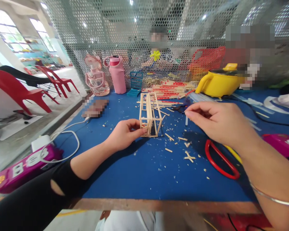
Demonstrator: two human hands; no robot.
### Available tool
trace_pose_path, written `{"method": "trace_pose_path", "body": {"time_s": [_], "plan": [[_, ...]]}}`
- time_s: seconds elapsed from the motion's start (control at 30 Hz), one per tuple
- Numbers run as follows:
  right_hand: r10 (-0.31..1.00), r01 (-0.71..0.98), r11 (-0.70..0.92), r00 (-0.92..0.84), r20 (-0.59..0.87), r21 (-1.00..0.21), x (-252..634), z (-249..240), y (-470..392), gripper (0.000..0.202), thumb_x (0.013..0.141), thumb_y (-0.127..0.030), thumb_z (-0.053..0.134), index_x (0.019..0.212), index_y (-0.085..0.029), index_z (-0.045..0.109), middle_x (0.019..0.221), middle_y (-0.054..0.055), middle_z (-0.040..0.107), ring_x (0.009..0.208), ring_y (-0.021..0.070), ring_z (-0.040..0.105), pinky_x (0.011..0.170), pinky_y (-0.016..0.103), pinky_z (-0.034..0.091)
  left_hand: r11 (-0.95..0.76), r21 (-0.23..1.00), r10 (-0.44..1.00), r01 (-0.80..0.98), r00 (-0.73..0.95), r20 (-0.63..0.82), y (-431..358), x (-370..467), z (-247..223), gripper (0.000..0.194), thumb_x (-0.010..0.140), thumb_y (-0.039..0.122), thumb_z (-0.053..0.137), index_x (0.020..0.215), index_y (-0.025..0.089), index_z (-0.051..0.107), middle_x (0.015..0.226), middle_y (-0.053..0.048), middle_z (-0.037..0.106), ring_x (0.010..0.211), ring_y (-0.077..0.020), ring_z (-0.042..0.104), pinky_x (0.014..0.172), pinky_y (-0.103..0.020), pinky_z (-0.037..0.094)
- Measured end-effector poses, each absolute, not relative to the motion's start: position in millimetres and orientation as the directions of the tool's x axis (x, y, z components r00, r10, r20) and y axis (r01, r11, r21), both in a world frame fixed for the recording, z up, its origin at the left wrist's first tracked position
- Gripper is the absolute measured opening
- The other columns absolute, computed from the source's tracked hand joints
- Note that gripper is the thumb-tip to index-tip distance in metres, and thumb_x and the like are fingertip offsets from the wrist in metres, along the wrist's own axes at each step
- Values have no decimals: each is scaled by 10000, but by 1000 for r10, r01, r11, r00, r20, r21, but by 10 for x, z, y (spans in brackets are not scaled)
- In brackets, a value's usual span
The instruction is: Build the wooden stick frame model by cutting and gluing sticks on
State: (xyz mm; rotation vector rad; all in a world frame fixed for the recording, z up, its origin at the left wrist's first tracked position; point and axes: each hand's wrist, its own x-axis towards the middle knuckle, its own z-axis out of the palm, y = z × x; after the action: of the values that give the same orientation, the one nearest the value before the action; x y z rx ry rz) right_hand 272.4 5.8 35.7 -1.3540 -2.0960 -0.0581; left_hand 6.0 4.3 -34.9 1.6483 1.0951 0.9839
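The left hand (124,133) pinches the lower near-left corner of the open, box-shaped frame of pale wooden sticks (149,110), thumb against fingers. The frame is at the centre of the blue tabletop (139,173). The right hand (221,120) is raised to the right of the frame and apart from it, thumb and fingertips pressed together; whether a small piece sits between them cannot be told. Below this hand lies a red loop-shaped handle (227,176). Containers stand along the rear: a transparent pink-tinted bottle (98,84), its contents not distinguishable; just beside it, an opaque pink bottle with a loop handle (118,77), contents hidden; and, at right, a yellow pot with a side handle (223,85), its dark top concealing the interior. A red openwork plastic basket (208,57) shows behind the grey perforated metal panel (125,25); its contents are unclear. Red-marked wooden sticks (168,89) are heaped between the pink bottle and the pot. Short wooden offcuts (189,157) lie right of the frame.
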Motion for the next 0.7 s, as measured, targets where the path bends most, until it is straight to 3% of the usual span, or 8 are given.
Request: {"method": "trace_pose_path", "body": {"time_s": [0.07,0.17,0.27,0.37,0.47,0.6,0.7], "plan": [[853,843,459,-331,403,-279,2750,313,67,215,831,-360,571,813,-197,711,662,4,692,571,130,589,553,260,400,-202,950,949,239,287,129,44,53,-338,271,766,402,689,849,143,677,853,-44,721,726,-138,629,716,-273,490],[900,867,434,-428,81,-243,2794,265,111,207,827,-329,548,826,-206,716,753,13,728,646,145,627,608,268,427,-183,952,956,245,269,115,42,50,-331,281,755,412,701,841,145,682,827,-41,714,712,-138,617,703,-274,480],[870,882,408,-454,-193,-233,2878,285,129,132,759,-271,600,765,-229,725,739,-14,730,646,145,635,588,254,434,-172,956,963,240,248,111,31,58,-332,281,733,415,724,819,151,682,814,-36,711,711,-140,614,708,-281,481],[823,886,396,-459,-333,-242,2953,329,103,84,715,-238,635,717,-234,718,682,-33,711,614,135,622,555,239,428,-161,963,966,217,233,109,13,82,-333,269,713,406,744,797,158,681,817,-32,716,720,-139,619,726,-280,487],[806,881,408,-471,-358,-239,2976,334,89,81,708,-232,650,761,-222,711,683,-29,696,601,129,606,535,235,415,-148,967,970,207,223,101,-6,119,-332,262,713,400,746,806,163,687,820,-31,723,714,-136,623,730,-275,495],[828,867,443,-493,-268,-228,2916,283,106,179,731,-286,656,886,-219,716,672,-24,675,561,126,570,507,245,388,-139,965,977,220,189,98,-26,161,-326,273,699,403,757,820,165,701,785,-27,722,650,-124,603,679,-265,498],[838,845,477,-520,-165,-244,2807,221,111,222,813,-275,577,981,-225,714,801,-7,717,675,132,609,608,246,421,-147,960,977,237,184,104,-39,178,-311,295,689,405,766,853,166,712,773,-21,719,606,-106,568,623,-240,476]]}}
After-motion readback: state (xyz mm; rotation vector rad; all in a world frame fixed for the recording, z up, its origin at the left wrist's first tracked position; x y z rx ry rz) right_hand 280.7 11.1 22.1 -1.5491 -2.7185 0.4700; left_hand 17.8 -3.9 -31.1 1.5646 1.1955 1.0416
